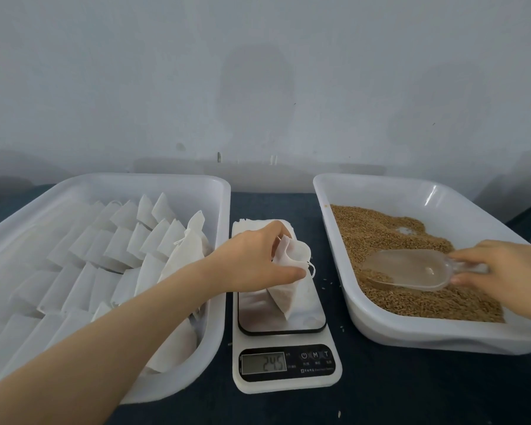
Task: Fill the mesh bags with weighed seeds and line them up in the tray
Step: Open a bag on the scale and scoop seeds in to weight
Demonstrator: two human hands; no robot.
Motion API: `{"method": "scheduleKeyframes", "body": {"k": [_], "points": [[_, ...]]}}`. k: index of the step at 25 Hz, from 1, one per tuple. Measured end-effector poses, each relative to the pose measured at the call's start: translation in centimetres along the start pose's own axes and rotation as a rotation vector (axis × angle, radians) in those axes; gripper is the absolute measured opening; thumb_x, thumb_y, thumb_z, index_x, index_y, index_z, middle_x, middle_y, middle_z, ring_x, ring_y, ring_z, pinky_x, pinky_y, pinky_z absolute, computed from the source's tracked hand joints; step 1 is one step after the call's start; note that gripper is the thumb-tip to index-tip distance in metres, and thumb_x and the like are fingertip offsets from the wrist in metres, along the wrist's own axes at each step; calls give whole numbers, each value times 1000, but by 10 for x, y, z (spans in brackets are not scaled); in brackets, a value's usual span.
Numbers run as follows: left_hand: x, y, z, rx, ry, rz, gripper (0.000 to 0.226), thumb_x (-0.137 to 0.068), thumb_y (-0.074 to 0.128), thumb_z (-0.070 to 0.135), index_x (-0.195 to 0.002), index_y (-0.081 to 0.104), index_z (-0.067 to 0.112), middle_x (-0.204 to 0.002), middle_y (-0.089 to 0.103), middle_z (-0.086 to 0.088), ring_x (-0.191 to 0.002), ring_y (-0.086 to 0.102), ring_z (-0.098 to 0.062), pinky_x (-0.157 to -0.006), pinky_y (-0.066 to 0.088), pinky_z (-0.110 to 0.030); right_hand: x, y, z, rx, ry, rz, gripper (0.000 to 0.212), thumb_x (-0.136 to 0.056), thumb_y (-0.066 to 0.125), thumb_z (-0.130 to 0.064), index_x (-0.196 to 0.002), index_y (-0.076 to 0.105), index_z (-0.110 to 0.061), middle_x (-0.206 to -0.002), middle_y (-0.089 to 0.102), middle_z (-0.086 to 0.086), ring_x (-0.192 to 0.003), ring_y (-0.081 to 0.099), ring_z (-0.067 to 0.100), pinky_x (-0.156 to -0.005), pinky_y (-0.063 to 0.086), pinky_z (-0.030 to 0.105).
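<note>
Dark blue cloth (380,391) covers the table, with a few stray grains lying on it near the front edge. Nearest on it stands a white scale (288,384), its display showing the digits 2, 4 and 5. On its steel platform (307,317) rests the lower corner of a white mesh bag (285,294), tilted and slightly brownish at the bottom; how much is in it I cannot tell. The left hand (258,259) reaches across from the left and pinches the bag's top between thumb and curled fingers, holding its mouth open, drawstring hanging beside the thumb. To the right, a white tub (442,337) holds a bed of brown seeds (377,237). A clear plastic scoop (411,269) lies on them, mouth pointing left and looking nearly empty, and the right hand (503,269) grips its handle, fingers over the top and thumb beneath. On the left sits the tray (169,384), touching the scale's side, with white filled bags (120,240) lined up in overlapping, leaning rows across most of it. Past the left hand, a flat stack of spare bags (252,224) lies on the scale's far end. Behind everything rises a plain pale wall (258,87).
</note>
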State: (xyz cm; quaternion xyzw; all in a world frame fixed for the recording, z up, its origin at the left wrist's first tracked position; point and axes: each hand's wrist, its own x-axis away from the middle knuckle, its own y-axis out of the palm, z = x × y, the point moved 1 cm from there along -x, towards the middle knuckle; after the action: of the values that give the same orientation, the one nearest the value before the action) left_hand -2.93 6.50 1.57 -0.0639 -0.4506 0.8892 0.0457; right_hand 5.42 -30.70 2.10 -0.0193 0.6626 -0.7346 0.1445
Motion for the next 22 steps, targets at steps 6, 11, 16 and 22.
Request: {"method": "scheduleKeyframes", "body": {"k": [6,11,16,22], "points": [[0,0,-1,-11,6,-8,43,-77,64,58,-106,44,34,-104,59,12,-93,58,-10,-84,51,-32,-12,13,30,-108,30,36,67,-54,28,-89,-102,60,-54,-74,49,-32,-61,50,-2,-60,54,39],[0,0,-1,-13,11,-4,42,-77,64,59,-105,43,35,-103,59,12,-92,58,-10,-84,51,-32,-14,19,46,-179,70,37,55,-51,23,-97,-100,38,-78,-72,51,-34,-57,50,-2,-56,54,38],[1,0,0,-2,17,0,40,-77,65,57,-102,43,36,-101,59,13,-91,57,-10,-83,50,-31,-11,15,53,-328,75,42,49,-45,41,-95,-90,46,-79,-83,60,-38,-71,59,2,-69,55,41],[0,0,2,-7,20,-7,40,-78,65,56,-102,42,35,-102,59,12,-94,57,-13,-84,50,-32,1,-48,-8,-461,-26,-12,53,-49,52,-92,-98,54,-71,-93,62,-41,-82,65,1,-74,52,28]]}}
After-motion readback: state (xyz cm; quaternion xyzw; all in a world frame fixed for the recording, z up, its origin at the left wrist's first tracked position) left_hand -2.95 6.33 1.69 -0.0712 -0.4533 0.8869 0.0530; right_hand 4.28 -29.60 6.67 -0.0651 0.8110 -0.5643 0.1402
